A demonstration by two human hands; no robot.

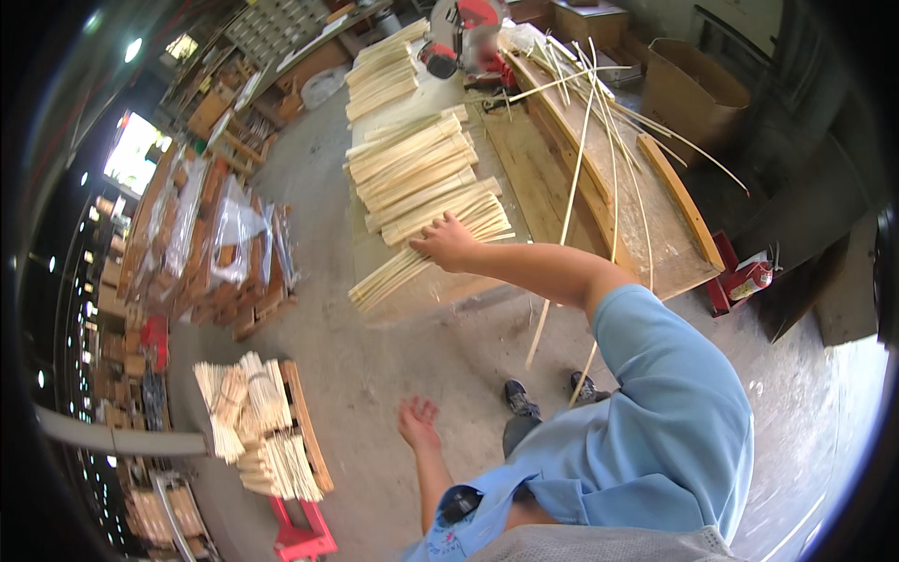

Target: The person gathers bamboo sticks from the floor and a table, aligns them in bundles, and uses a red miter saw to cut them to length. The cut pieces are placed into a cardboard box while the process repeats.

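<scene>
My right hand [444, 242] reaches across to the near end of the workbench. Its fingers are spread and touch the top of a loose, fanned bundle of thin pale wooden strips [384, 284]. Just beyond it, more flat bundles of pale strips [412, 164] lie side by side along the bench. My left hand [419, 421] hangs low over the floor, away from the bench, with its fingers apart and nothing in it.
A red miter saw [459, 42] stands at the bench's far end. Long thin strips [599, 103] lie across the wooden side table [679, 248], some jutting past its edge. Bundled sticks [272, 450] sit on a pallet at lower left, by a red pallet jack [304, 536].
</scene>
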